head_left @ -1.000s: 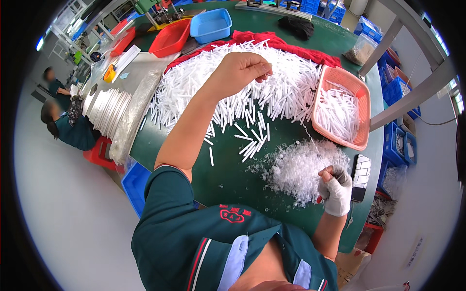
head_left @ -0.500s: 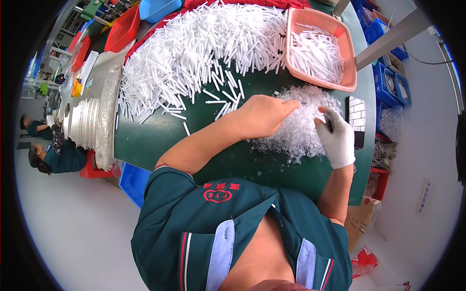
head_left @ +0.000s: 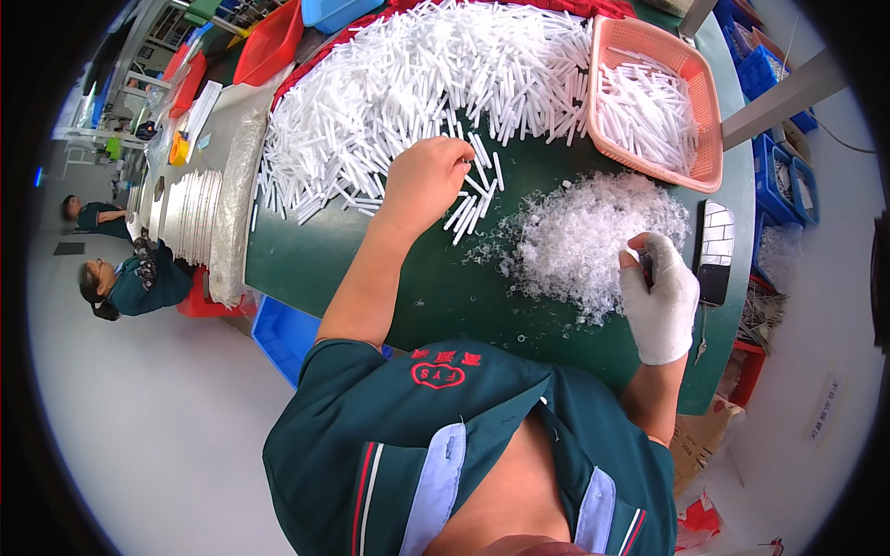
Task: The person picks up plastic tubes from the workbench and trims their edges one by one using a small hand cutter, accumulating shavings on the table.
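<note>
My bare left hand [head_left: 425, 185] is over the near edge of a large pile of white plastic tubes [head_left: 371, 111]. Its thumb and fingers are pinched together beside several loose tubes; whatever they hold is hidden. My right hand [head_left: 660, 298], in a white glove with bare thumb and fingertips, is at the right side of a heap of small transparent plastic rings [head_left: 584, 241]. Its fingers curl toward the thumb in a pinch, and anything between them is too small to make out. Both piles lie on a green tabletop [head_left: 445, 296].
A pink plastic basket [head_left: 712, 130] of white tubes stands at the far right, beside a grey post [head_left: 779, 100]. A dark phone [head_left: 715, 252] lies near the right edge. Blue and red bins surround the table. Two people [head_left: 130, 278] are at the far left.
My left hand has moved left and away from me, from the ring heap to the white tubes. My right hand stays by the rings. The whole view has shifted slightly.
</note>
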The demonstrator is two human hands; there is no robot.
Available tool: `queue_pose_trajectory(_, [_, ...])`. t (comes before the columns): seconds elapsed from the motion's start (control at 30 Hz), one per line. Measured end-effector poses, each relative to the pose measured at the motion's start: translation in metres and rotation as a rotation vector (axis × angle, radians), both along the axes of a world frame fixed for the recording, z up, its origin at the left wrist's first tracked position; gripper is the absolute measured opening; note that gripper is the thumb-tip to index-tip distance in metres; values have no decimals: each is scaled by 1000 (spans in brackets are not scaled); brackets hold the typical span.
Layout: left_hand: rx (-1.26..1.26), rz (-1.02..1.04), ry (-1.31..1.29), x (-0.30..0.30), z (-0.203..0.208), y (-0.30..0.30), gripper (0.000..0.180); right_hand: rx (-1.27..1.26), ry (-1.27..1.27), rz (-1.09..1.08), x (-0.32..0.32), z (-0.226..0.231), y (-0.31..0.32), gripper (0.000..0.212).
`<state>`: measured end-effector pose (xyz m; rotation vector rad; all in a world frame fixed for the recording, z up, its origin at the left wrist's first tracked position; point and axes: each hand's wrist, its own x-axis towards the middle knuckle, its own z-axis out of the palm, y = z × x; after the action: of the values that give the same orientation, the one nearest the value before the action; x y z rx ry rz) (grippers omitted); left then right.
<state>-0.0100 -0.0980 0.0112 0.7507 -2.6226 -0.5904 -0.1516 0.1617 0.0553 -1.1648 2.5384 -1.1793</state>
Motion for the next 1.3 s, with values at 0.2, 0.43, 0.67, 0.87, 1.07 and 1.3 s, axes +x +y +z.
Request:
queue_pose_trajectory(0.2, [54,-86,-71,-21,-20,3,15,74,-33,119,6,-23,-9,12])
queue_pose_trajectory(0.43, [-284,-67,-222,-52,-38,18,15,116,-94,149,9,-26,-12,14])
queue_pose_trajectory(0.67, [-143,-118,-99,-48,-35,16,17,140,-85,141,10,-22,-9,17])
queue_pose_trajectory(0.87, [673,-153,151,-28,-15,46,23,61,-118,118,9,-26,-10,18])
queue_pose_trajectory(1.07, [1409,-256,211,-16,1,67,25,-64,-444,157,7,-38,-11,15])
queue_pose_trajectory(1.3, [1486,-282,250,-16,1,71,34,-118,-658,179,10,-37,-13,9])
